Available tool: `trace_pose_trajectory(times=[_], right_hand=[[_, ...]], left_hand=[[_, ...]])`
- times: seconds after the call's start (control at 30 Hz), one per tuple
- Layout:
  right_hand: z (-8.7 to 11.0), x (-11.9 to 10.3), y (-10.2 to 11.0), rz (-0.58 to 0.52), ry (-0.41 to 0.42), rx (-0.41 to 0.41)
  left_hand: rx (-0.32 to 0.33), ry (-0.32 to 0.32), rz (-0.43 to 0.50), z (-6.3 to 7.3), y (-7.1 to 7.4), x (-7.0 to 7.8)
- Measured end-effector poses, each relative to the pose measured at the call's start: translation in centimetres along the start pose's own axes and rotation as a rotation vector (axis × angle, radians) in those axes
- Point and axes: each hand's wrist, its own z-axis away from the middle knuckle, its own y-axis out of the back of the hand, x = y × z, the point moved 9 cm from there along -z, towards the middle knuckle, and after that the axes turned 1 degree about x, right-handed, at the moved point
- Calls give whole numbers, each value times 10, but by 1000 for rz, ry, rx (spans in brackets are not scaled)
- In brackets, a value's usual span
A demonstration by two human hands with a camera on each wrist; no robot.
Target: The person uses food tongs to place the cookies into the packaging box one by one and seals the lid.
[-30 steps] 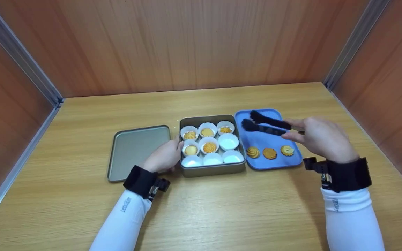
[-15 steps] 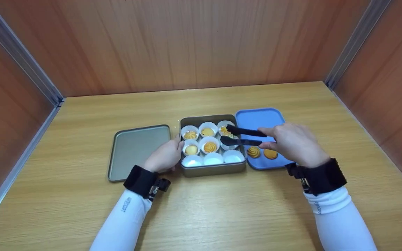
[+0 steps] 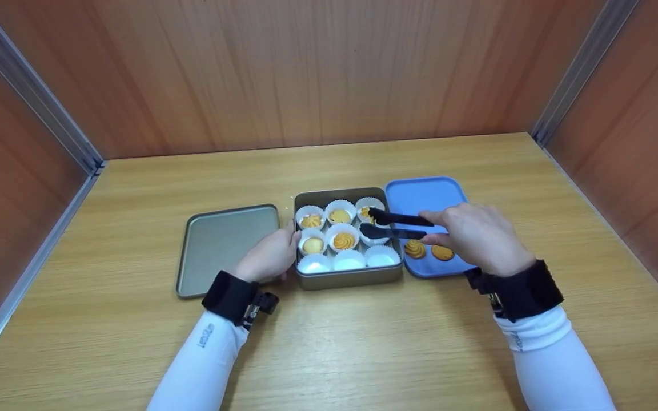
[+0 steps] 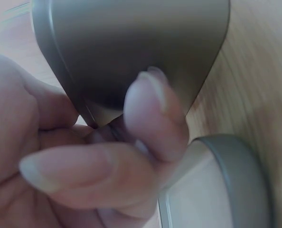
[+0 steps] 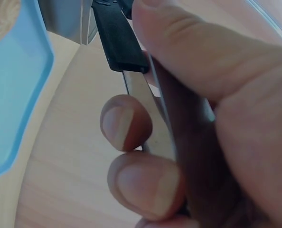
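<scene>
A metal tin (image 3: 349, 278) holds white paper cups in rows; several cups contain a cookie, such as the swirled cookie (image 3: 343, 241) in the centre cup. My left hand (image 3: 267, 255) grips the tin's left wall, thumb near the rim. In the left wrist view the other fingers (image 4: 155, 111) curl beside the tin. My right hand (image 3: 476, 237) holds tongs (image 3: 400, 218) with metal arms and black tips. The tips stand apart over the right column of cups, overlapping the back and middle ones and partly hiding the cookie (image 3: 365, 212) at the back.
A blue tray (image 3: 420, 194) adjoins the tin on the right, partly under my right hand. On it lie a swirled cookie (image 3: 414, 249) and a round orange-brown cookie (image 3: 442, 252). Left of the tin lies its flat metal lid (image 3: 226, 245). Wooden panels (image 3: 329, 74) enclose the table.
My right hand has moved the tongs left from over the blue tray to over the tin's right column, then barely shifted. It now covers the tray's rightmost cookie. My left hand has stayed put.
</scene>
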Motion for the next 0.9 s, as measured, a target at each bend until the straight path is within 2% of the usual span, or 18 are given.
trace_pose_trajectory(times=[0.37,0.67,0.9], right_hand=[[2,0,5,2,19,39],[-5,3,-13,-78,3,-35],[-3,2,-14,-57,21,-17]], left_hand=[[-6,-3,2,-2,0,0],[-6,28,10,-8,-6,1],[-8,23,26,-12,-10,7]])
